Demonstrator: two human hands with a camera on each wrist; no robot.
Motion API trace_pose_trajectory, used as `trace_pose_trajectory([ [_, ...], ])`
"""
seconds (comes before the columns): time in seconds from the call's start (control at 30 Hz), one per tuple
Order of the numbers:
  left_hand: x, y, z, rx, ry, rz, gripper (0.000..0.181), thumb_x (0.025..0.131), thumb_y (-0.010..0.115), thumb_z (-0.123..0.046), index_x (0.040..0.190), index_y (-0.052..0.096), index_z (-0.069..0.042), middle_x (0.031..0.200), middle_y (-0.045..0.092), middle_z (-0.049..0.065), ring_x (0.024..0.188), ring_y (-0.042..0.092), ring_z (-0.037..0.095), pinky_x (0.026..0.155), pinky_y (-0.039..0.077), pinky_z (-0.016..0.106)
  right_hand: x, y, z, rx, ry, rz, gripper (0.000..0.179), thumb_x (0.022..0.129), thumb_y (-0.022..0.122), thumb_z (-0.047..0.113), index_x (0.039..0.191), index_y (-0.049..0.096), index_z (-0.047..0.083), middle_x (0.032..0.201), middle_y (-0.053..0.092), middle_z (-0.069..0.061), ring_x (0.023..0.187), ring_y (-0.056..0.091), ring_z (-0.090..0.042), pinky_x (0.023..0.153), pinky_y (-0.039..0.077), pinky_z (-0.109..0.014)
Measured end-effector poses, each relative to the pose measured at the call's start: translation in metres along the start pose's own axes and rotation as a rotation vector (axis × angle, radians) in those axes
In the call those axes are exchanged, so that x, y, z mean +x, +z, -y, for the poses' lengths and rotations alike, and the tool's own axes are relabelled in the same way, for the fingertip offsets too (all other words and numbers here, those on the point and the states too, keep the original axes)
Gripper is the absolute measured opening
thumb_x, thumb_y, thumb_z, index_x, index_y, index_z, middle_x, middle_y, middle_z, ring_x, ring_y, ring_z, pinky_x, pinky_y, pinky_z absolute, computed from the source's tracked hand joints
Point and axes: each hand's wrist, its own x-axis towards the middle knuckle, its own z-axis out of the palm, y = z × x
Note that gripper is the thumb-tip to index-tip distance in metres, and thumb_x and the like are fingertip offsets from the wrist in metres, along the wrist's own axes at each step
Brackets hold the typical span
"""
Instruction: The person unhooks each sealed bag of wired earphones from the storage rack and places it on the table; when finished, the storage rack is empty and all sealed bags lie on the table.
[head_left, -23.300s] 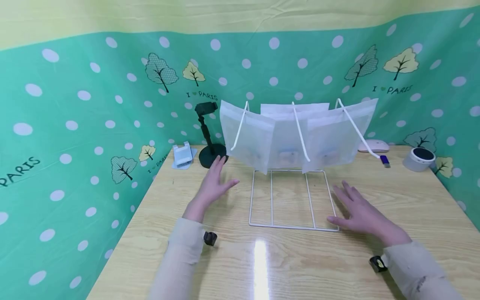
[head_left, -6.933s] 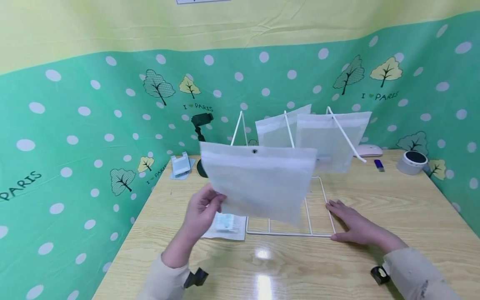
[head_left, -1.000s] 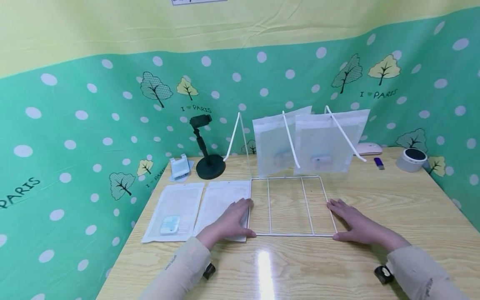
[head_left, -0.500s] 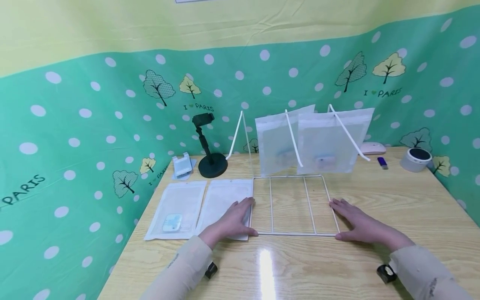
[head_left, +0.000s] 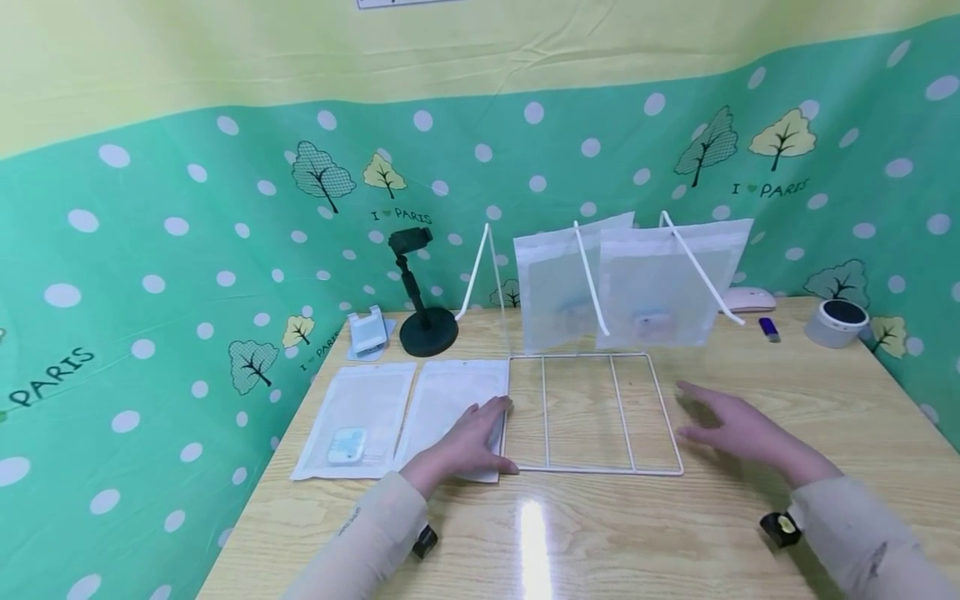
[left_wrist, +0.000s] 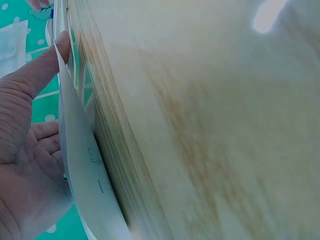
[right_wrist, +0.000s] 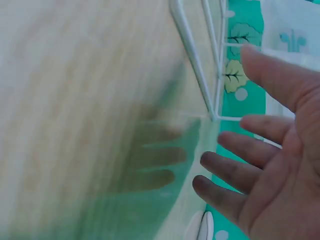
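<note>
A white wire display rack (head_left: 592, 472) stands on the table, its flat base toward me and several prongs rising at the back. Two frosted zip pouches hang from it, a middle pouch (head_left: 553, 279) and a right pouch (head_left: 652, 279). Left of the base lie two more: a left pouch (head_left: 367, 396) with a small white-and-blue item in it, and a second pouch (head_left: 442, 392). My left hand (head_left: 465, 442) rests across that second pouch, thumb and fingertips at the base's left side. My right hand (head_left: 738, 425) hovers just right of the base, fingers spread, holding nothing.
Behind the pouches stand a light blue folding stand (head_left: 367, 331) and a black stand (head_left: 429, 333). At the back right are a pale mouse (head_left: 748, 299), a blue USB stick (head_left: 769, 329) and a round white speaker (head_left: 836, 325). A dotted green cloth (head_left: 187, 292) hangs behind the table.
Two pouches have come off the rack and lie at its left; the left hand held one up earlier. Within the last half second the right hand has moved off the base's right side.
</note>
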Motion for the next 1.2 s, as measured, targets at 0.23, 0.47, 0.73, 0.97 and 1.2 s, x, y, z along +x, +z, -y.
trace_pose_trajectory([
  [0.23,0.0,0.0,0.0,-0.002,0.0,-0.005,0.102,0.071,0.084,-0.048,0.15,0.033,-0.008,0.156,0.032,0.01,0.145,0.024,0.023,0.119,0.015,0.045,0.012,-0.024,-0.007,0.075,0.083,-0.187,0.061,0.1,0.053,0.035,0.139,0.04,-0.01,0.137,0.042,-0.036,0.12,0.045,-0.055,0.093,0.043,-0.065],
  [0.47,0.001,0.002,0.001,0.014,0.008,-0.008,0.102,0.071,0.083,-0.049,0.15,0.033,-0.009,0.156,0.033,0.009,0.145,0.025,0.022,0.119,0.016,0.044,0.026,-0.043,-0.01,0.27,0.126,-0.358,0.066,0.102,0.049,0.035,0.145,0.028,-0.011,0.142,0.035,-0.038,0.124,0.04,-0.057,0.095,0.04,-0.066],
  [0.73,0.0,0.0,0.0,0.01,0.001,-0.005,0.101,0.071,0.084,-0.048,0.149,0.034,-0.008,0.155,0.034,0.01,0.145,0.026,0.023,0.119,0.017,0.045,0.039,-0.057,0.003,0.389,0.066,-0.436,0.073,0.102,0.05,0.032,0.152,0.011,-0.004,0.152,0.022,-0.034,0.132,0.031,-0.055,0.101,0.036,-0.062],
  [0.97,0.0,0.0,-0.001,0.007,-0.01,-0.005,0.101,0.07,0.085,-0.047,0.149,0.034,-0.009,0.155,0.034,0.009,0.145,0.026,0.022,0.119,0.016,0.044,0.045,-0.066,0.012,0.441,0.033,-0.453,0.072,0.104,0.045,0.029,0.155,0.002,0.003,0.15,0.026,-0.034,0.135,0.032,-0.05,0.103,0.041,-0.023],
  [1.2,-0.001,0.0,-0.001,0.001,-0.012,-0.007,0.101,0.071,0.085,-0.047,0.15,0.034,-0.009,0.155,0.034,0.008,0.145,0.026,0.022,0.119,0.015,0.043,0.049,-0.066,0.015,0.411,0.055,-0.508,0.07,0.103,0.046,0.029,0.155,0.007,0.002,0.136,0.047,-0.029,0.124,0.049,-0.029,0.103,0.043,-0.026],
])
